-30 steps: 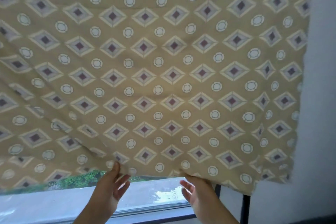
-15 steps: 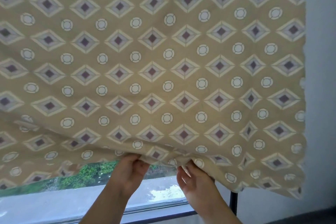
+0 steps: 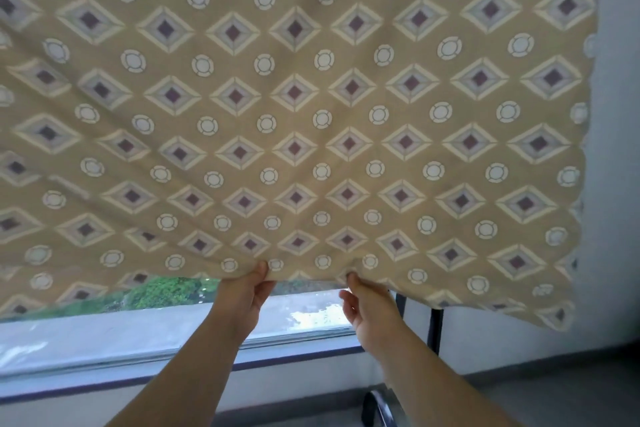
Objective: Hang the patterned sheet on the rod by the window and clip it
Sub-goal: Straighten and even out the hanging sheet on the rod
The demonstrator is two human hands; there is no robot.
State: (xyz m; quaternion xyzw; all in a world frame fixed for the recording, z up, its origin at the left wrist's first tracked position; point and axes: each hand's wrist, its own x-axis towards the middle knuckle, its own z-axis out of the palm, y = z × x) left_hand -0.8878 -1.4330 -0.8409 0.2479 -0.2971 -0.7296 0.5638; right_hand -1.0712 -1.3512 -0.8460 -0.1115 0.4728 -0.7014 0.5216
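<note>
Grip is new: open beneath the hem a second ago, the left hand (image 3: 247,295) and right hand (image 3: 369,308) now each pinch the lower edge of the patterned sheet (image 3: 311,107), which hangs across the window (image 3: 138,333). The rod is out of view; this looks like straightening before clipping.

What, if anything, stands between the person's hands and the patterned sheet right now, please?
Nothing visible does: the left hand and the right hand each pinch the patterned sheet at its lower edge, in front of the window. The rod is out of view.
</note>
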